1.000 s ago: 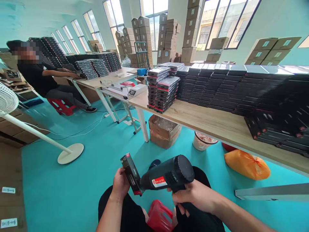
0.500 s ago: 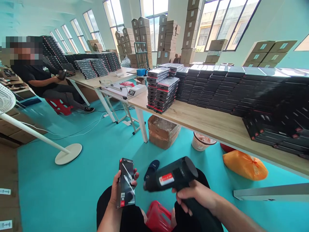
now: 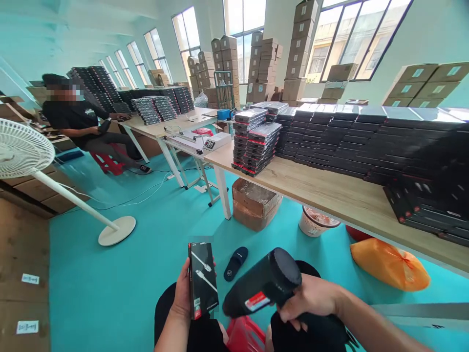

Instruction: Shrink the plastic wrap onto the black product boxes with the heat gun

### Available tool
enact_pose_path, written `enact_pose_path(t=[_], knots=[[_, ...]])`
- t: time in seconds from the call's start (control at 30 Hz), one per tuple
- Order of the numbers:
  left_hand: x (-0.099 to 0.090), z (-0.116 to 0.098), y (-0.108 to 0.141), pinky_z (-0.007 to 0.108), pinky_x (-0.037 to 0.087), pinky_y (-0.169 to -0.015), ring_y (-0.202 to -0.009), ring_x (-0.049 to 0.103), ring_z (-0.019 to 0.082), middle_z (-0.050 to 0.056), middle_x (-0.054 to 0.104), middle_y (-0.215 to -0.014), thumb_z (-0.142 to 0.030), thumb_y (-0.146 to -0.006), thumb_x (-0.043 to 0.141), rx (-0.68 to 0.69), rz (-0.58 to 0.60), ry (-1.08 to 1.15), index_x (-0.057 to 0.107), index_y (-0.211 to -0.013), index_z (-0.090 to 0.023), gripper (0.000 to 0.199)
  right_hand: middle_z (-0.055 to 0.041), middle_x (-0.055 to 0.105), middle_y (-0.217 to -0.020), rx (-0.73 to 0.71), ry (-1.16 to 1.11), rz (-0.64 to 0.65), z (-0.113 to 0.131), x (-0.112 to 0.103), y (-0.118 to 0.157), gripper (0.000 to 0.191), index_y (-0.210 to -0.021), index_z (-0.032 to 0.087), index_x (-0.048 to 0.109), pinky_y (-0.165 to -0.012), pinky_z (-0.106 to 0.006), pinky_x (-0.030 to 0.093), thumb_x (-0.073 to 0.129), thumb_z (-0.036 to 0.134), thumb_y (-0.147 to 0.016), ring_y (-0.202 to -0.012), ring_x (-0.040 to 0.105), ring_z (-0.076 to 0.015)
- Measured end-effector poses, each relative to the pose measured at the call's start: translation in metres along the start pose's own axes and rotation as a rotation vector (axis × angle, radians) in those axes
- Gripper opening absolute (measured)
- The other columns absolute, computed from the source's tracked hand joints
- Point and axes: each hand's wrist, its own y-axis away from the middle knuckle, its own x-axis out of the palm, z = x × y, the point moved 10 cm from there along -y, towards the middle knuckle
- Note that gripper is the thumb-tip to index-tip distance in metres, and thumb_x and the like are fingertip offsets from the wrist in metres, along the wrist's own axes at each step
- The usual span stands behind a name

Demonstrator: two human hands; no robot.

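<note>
My left hand (image 3: pixel 182 288) is closed around a flat black box (image 3: pixel 203 281) with white cables pictured on its front and red at its corners. The box stands nearly upright above my lap, its front turned towards me. My right hand (image 3: pixel 304 298) grips a black heat gun (image 3: pixel 262 283) with a red and white label by its handle. The heat gun's nozzle points left towards the lower part of the box, with a gap between them. Most of the handle is hidden by my hand and dark clothing.
To the right, a wooden table (image 3: pixel 330 188) carries rows of stacked black boxes (image 3: pixel 326 142). Beneath it are an open carton (image 3: pixel 252 208), a waste bin (image 3: pixel 317 222) and an orange bag (image 3: pixel 390 264). A white fan (image 3: pixel 73 195) stands left; beyond it a seated person (image 3: pixel 78 117) holds something dark.
The heat gun has swung so its rear end faces me more and its nozzle sits lower. The box has turned its front more squarely towards me. My view has shifted slightly left.
</note>
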Motion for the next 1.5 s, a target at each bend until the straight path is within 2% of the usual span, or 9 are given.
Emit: enact_pose_path(t=[0.1,0.17,0.33,0.8,1.03,1.2,1.3,1.4,1.5], knots=[[-0.001,0.003,0.002,0.04,0.061,-0.071,-0.077,0.076,0.029,0.019,0.078,-0.097,-0.048,-0.092,0.057,-0.001,-0.012,-0.019,0.067,-0.119,-0.004,0.052,0.0025,0.062,-0.056,-0.103,-0.191,-0.312,-0.003,-0.032,0.0,0.022,-0.082,0.015,0.067,-0.044,-0.024,0.042,0.073,0.026,-0.064,-0.047,0.055,-0.0124],[0.001,0.012,-0.002,0.04,0.061,-0.069,-0.075,0.076,0.03,0.019,0.079,-0.09,-0.045,-0.094,0.055,-0.031,-0.016,-0.014,0.069,-0.113,-0.005,0.047,0.0017,0.064,-0.063,-0.151,-0.265,-0.369,0.002,-0.024,-0.007,0.028,-0.087,0.014,0.066,-0.047,-0.024,0.043,0.073,0.031,-0.066,-0.05,0.056,-0.0119],[0.007,0.019,-0.01,0.044,0.063,-0.074,-0.076,0.077,0.031,0.011,0.079,-0.082,-0.032,-0.093,0.057,-0.027,-0.034,0.01,0.07,-0.114,-0.01,0.033,-0.0015,0.066,-0.068,-0.251,-0.458,-0.308,0.031,0.013,-0.03,0.041,-0.094,0.013,0.068,-0.048,-0.027,0.045,0.078,0.036,-0.062,-0.053,0.058,-0.0144],[0.009,0.017,-0.006,0.047,0.062,-0.079,-0.086,0.077,0.034,0.018,0.079,-0.089,-0.038,-0.094,0.057,-0.064,0.0,-0.023,0.071,-0.109,-0.005,0.039,0.001,0.062,-0.067,-0.25,-0.387,-0.46,0.044,-0.017,-0.028,0.028,-0.085,0.015,0.065,-0.05,-0.026,0.044,0.073,0.036,-0.067,-0.055,0.056,-0.0124],[0.004,-0.002,-0.013,0.047,0.06,-0.079,-0.082,0.075,0.032,0.017,0.077,-0.09,-0.045,-0.092,0.054,0.042,-0.063,0.099,0.067,-0.117,-0.006,0.048,0.0017,0.062,-0.054,-0.083,-0.176,-0.108,0.007,0.014,-0.004,0.025,-0.085,0.014,0.068,-0.046,-0.026,0.042,0.074,0.02,-0.061,-0.047,0.056,-0.015],[-0.023,-0.023,-0.018,0.047,0.059,-0.08,-0.077,0.072,0.026,0.01,0.075,-0.086,-0.043,-0.092,0.049,0.231,-0.316,0.18,0.066,-0.106,-0.016,0.035,0.0032,0.061,-0.054,-0.126,-0.217,-0.395,-0.004,-0.005,0.005,0.021,-0.087,0.016,0.064,-0.047,-0.026,0.041,0.066,0.025,-0.068,-0.047,0.053,-0.0134],[-0.045,-0.025,-0.024,0.045,0.058,-0.08,-0.073,0.069,0.023,0.002,0.07,-0.077,-0.039,-0.093,0.048,0.269,-0.465,0.194,0.063,-0.098,-0.022,0.023,0.0013,0.062,-0.051,-0.132,-0.264,-0.292,-0.002,0.019,-0.006,0.024,-0.088,0.015,0.064,-0.048,-0.028,0.04,0.068,0.028,-0.068,-0.045,0.052,-0.0143],[-0.057,-0.024,-0.032,0.041,0.057,-0.076,-0.065,0.066,0.02,-0.002,0.063,-0.068,-0.036,-0.093,0.046,0.279,-0.488,0.217,0.058,-0.089,-0.024,0.017,0.0007,0.062,-0.051,-0.175,-0.322,-0.2,0.004,0.04,-0.017,0.032,-0.088,0.015,0.065,-0.05,-0.03,0.041,0.074,0.035,-0.064,-0.045,0.052,-0.0156],[-0.056,-0.022,-0.038,0.04,0.057,-0.074,-0.068,0.066,0.021,-0.002,0.061,-0.067,-0.041,-0.096,0.04,0.249,-0.397,0.205,0.054,-0.088,-0.025,0.023,0.0024,0.061,-0.051,-0.229,-0.325,-0.413,0.004,0.02,-0.014,0.039,-0.095,0.015,0.065,-0.054,-0.031,0.042,0.075,0.04,-0.067,-0.047,0.052,-0.0153]])
